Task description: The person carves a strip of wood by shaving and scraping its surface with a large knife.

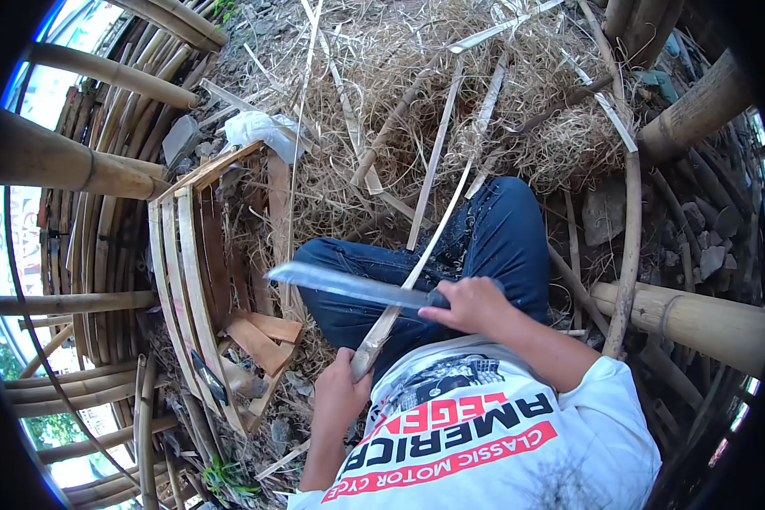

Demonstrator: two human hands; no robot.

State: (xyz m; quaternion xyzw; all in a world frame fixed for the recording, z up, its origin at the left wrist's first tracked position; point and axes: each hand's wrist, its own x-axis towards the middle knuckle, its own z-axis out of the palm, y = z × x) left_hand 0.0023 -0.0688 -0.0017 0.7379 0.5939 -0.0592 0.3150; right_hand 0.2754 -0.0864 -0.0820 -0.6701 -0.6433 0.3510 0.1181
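Right hand (472,304) grips knife (348,285), blade pointing left | left hand (342,387) clamps bamboo strip (425,255), running up-right

Both hands clenched: left (342,393) low, right (470,303) higher, forearm bent

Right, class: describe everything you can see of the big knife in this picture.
The long grey metal knife has a broad, dull blade that widens toward its blunt tip and a dark handle gripped in the right hand. It lies nearly level above the blue-jeaned lap, its edge crossing the thin pale bamboo strip whose lower end the left hand holds.
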